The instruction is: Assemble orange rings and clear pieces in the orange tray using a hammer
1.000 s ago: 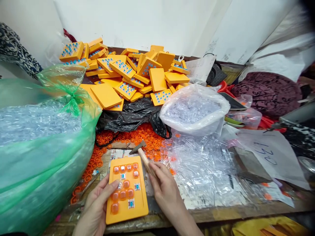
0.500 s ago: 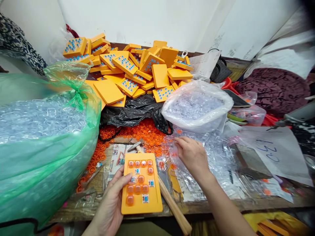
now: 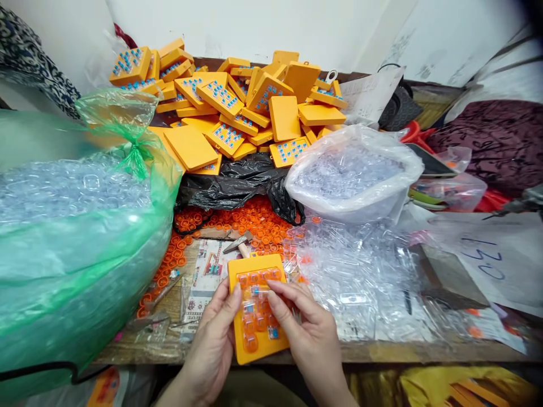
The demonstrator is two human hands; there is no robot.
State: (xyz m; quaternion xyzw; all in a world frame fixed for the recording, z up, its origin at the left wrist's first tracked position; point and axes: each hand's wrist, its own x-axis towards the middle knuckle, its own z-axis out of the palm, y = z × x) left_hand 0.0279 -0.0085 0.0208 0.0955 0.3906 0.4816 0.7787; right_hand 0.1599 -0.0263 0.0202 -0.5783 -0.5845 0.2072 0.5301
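Note:
A yellow plastic panel (image 3: 271, 346) lies tilted in my left hand (image 3: 214, 333), with its thumb on the left edge and the fingers behind. Orange rings under clear caps (image 3: 250, 342) fill several of its square places. A small blue-and-white switch (image 3: 273, 332) shows bare near the lower right. My right hand (image 3: 307, 325) is over the panel's right side, thumb and forefinger pinched on a small clear plastic cap (image 3: 260, 290) at the second row. The fingertips partly hide this cap. Behind the panel lies a hammer (image 3: 238, 244), its handle mostly covered.
Loose orange rings (image 3: 254, 217) spread behind the panel. Clear caps (image 3: 360, 271) are heaped at right, before a white bag (image 3: 356, 212) of more. A green bag (image 3: 97, 265) bulges at left. Yellow panels (image 3: 284, 118) are piled against the wall, behind a black plastic bag (image 3: 229, 189).
My right hand has come from the clear caps at right to the panel. The panel has shifted slightly right and tilted, now between both hands. The camera view has moved a little.

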